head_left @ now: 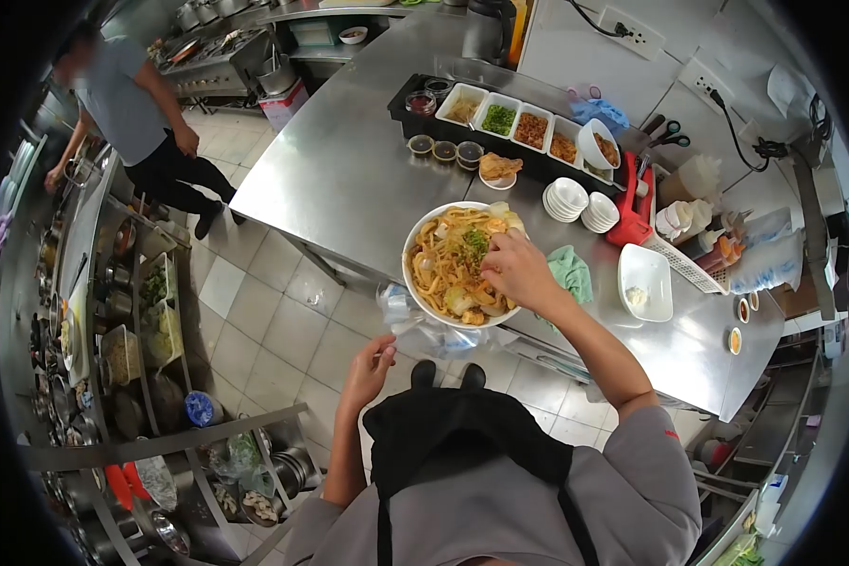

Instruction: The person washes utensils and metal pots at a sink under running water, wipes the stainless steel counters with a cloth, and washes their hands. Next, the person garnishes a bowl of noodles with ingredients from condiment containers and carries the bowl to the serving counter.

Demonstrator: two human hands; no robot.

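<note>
A large white bowl point(411, 279) of thick noodles point(441, 247) stands at the near edge of the steel counter. Chopped green onion point(476, 243) lies on top of the noodles. Over the bowl's right side is my right hand point(517, 271), fingertips drawn together close to the green onion. What they hold, if anything, is too small to make out. My left hand point(368, 371) hangs in the air in front of the counter, below and left of the bowl. It holds nothing, and its fingers are loosely bent and apart. A clear plastic bag point(434, 332) hangs beneath the bowl.
Behind the bowl is a black rack point(407, 118) with topping trays. Small white bowls point(566, 198), a green cloth point(568, 272) and a square white dish point(645, 283) are on the right. Another person point(132, 104) stands at the far left, beyond the tiled floor.
</note>
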